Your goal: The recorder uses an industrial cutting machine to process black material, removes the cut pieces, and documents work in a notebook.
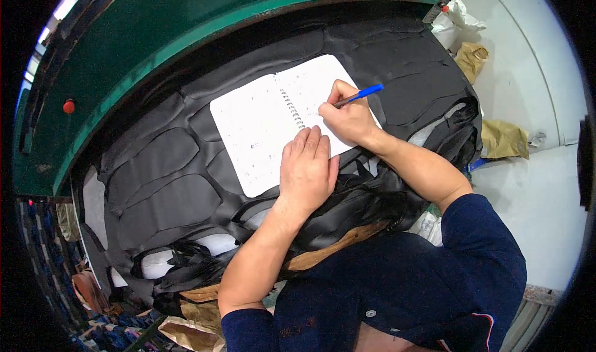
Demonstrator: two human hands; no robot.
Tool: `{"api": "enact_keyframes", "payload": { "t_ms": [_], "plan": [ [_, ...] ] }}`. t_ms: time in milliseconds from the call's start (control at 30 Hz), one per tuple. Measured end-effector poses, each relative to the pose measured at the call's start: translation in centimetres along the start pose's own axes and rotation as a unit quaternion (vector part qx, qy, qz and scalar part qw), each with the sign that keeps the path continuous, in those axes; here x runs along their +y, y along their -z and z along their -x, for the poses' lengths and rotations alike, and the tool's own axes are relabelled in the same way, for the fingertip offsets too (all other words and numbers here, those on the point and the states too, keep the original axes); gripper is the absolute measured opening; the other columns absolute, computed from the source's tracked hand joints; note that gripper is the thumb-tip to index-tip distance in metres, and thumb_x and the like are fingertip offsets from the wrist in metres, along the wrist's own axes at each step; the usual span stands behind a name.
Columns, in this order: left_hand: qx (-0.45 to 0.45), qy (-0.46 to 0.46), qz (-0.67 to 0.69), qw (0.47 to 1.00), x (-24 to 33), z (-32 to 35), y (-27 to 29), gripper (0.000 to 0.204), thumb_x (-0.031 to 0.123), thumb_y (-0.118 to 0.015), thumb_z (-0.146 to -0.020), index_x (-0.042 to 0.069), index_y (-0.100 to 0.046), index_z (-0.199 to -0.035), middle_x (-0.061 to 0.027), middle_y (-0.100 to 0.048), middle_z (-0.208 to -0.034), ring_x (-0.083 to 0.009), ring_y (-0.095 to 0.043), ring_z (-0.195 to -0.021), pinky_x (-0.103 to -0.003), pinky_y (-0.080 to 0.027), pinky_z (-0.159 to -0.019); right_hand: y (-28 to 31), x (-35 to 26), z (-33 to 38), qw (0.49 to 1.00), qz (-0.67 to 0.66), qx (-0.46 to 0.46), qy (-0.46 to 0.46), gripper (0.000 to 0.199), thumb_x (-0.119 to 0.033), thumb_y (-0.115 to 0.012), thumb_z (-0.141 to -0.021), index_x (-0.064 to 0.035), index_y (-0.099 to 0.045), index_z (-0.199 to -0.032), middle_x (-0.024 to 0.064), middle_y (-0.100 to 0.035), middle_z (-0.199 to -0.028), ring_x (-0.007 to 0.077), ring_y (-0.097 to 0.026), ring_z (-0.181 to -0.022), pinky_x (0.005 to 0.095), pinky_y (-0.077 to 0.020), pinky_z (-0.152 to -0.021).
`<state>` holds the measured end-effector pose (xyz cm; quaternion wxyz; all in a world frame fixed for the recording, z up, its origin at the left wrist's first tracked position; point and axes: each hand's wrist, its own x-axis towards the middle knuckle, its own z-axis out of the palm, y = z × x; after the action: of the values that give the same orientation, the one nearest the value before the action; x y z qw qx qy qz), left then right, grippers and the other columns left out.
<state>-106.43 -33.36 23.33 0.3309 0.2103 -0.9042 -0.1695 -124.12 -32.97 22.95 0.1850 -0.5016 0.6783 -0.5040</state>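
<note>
An open spiral-bound notebook [245,125] lies at a tilt on black sheets of cut leather-like material [261,60]. Small handwritten marks dot both of its white pages. My right hand [349,117] is closed round a pen [371,91] with a blue cap end, over the right-hand page; the pen's tip is hidden behind my fingers. My left hand [307,169] lies flat across the notebook's lower edge near the spiral, fingers stretched out and close together, holding nothing.
A green machine frame [149,29] with a red button [69,106] arches over the far side. Black offcuts [347,197] heap along the near edge, above a wooden strip [335,246]. Brown paper bags [504,139] lie on the pale floor at right; another [189,333] sits lower left.
</note>
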Motion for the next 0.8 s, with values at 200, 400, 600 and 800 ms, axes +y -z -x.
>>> {"api": "enact_keyframes", "payload": {
  "t_ms": [200, 400, 600, 800],
  "plan": [
    [-0.010, 0.004, 0.000, 1.000, 0.2, -0.2, 0.2, 0.041, 0.011, -0.075, -0.075, -0.004, -0.062, -0.111, -0.0214, -0.061, -0.122, -0.0389, -0.056, -0.113, -0.047, -0.046, -0.091, 0.2, 0.7, -0.2, 0.998, -0.044, 0.028, 0.026, 0.017, -0.003, -0.066, -0.078, -0.0040, -0.050, -0.072, -0.0013, -0.051, -0.064, 0.0045, -0.045, -0.061, 0.0250, -0.0363, -0.052],
    [-0.004, 0.003, -0.003, 1.000, 0.2, 0.0, 0.2, 0.041, 0.010, -0.074, -0.075, -0.003, -0.061, -0.111, -0.0212, -0.061, -0.120, -0.0390, -0.056, -0.113, -0.047, -0.046, -0.091, 0.5, -0.1, -0.1, 1.000, 0.010, 0.000, 0.007, 0.017, -0.007, -0.067, -0.078, -0.0030, -0.051, -0.073, 0.0033, -0.055, -0.065, 0.0087, -0.051, -0.062, 0.0277, -0.0401, -0.054],
    [-0.003, 0.000, -0.001, 1.000, 0.2, 0.0, 0.1, 0.042, 0.011, -0.074, -0.075, -0.004, -0.061, -0.112, -0.0213, -0.062, -0.119, -0.0386, -0.057, -0.113, -0.047, -0.046, -0.092, 0.4, 1.1, -0.1, 1.000, -0.007, 0.000, -0.002, 0.019, -0.012, -0.068, -0.077, -0.0026, -0.052, -0.074, 0.0079, -0.056, -0.063, 0.0133, -0.054, -0.059, 0.0316, -0.0424, -0.053],
    [0.001, -0.001, -0.003, 1.000, 0.0, 0.1, 0.0, 0.042, 0.011, -0.075, -0.075, -0.004, -0.061, -0.112, -0.0215, -0.062, -0.120, -0.0386, -0.057, -0.114, -0.047, -0.046, -0.091, 0.6, 0.5, 0.0, 1.000, 0.009, -0.008, -0.003, 0.019, -0.012, -0.068, -0.077, -0.0022, -0.052, -0.074, 0.0078, -0.055, -0.063, 0.0137, -0.053, -0.058, 0.0318, -0.0421, -0.053]
  ]
}}
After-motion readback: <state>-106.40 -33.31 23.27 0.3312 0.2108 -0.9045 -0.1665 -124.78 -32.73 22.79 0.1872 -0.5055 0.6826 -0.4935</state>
